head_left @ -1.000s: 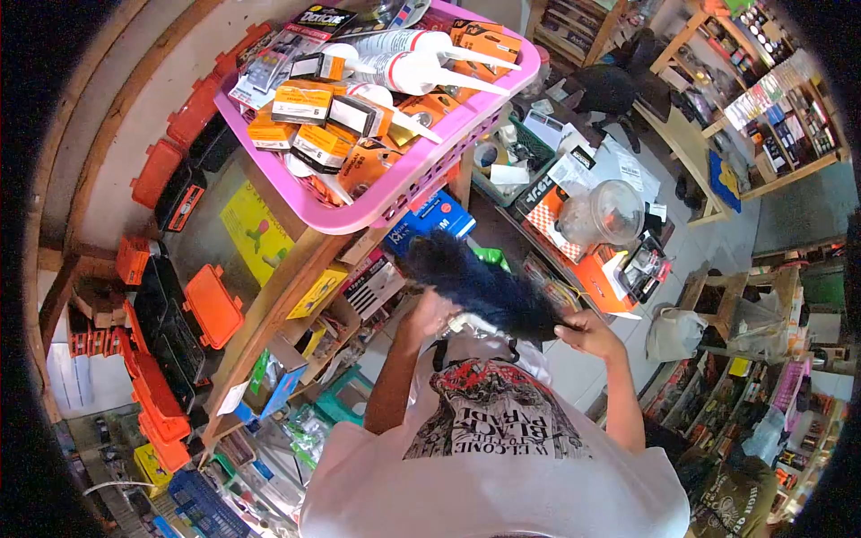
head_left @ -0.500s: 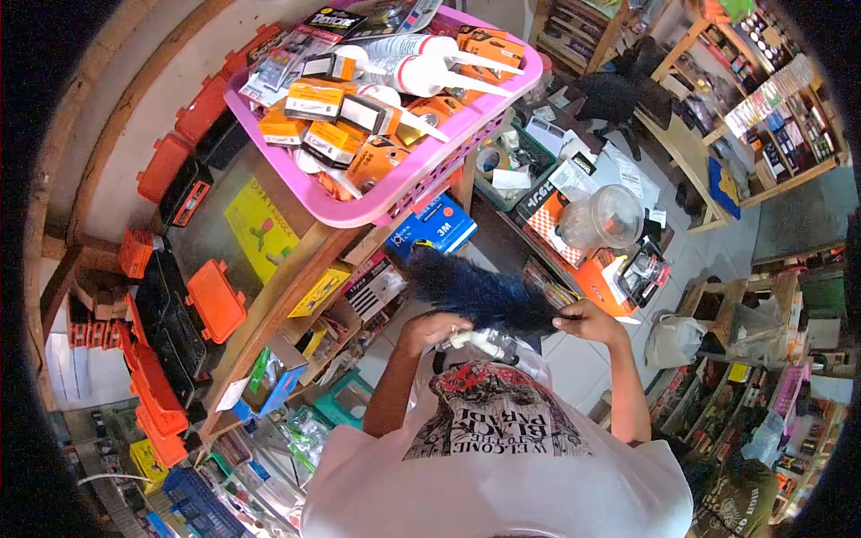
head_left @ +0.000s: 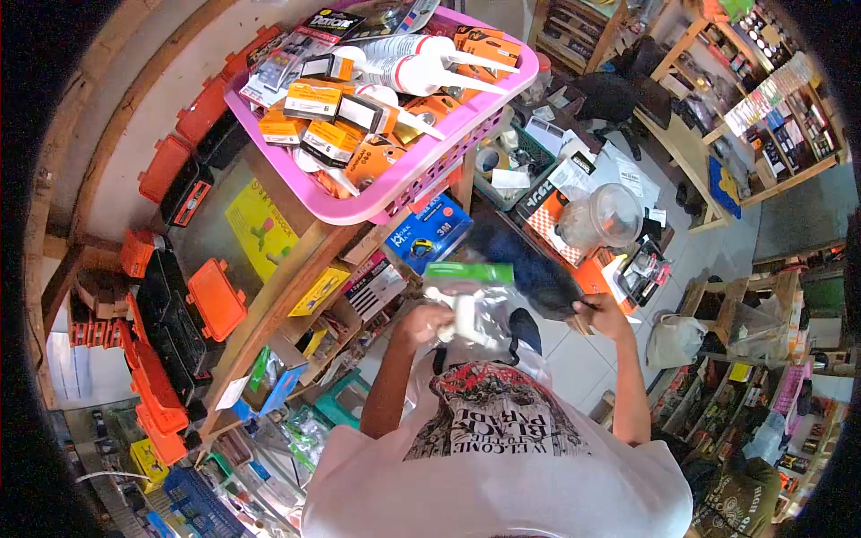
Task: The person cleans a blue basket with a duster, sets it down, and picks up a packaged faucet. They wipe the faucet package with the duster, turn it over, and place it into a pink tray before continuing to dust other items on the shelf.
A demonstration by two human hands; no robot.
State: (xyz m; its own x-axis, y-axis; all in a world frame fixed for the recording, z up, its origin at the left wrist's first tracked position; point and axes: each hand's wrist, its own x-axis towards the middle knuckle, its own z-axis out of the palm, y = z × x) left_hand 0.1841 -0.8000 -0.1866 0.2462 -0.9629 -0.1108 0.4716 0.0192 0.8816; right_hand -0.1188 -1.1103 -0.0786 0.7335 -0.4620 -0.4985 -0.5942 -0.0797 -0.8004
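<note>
**So: packet held up, duster off to the side**

Basically, a clear packet [head_left: 471, 305] with a green header is gripped by the left hand [head_left: 429, 323], fingers closed around its lower edge. At 3 o'clock from it, a dark fluffy duster [head_left: 529, 269] is held by the right hand [head_left: 603, 316], fingers wrapped on its end. A pink basket [head_left: 395, 193] of boxes is seen at 11 o'clock.

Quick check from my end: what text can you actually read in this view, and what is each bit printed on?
"3M": blue box under the pink basket.
"WELCOME TO THE BLACK PARADE", upside down: the person's white T-shirt.
"Dexcor", roughly, partly blurred: black pack in the basket.
Orange boxes, yellow card, green-topped clear packet in left hand: print too small.
</note>
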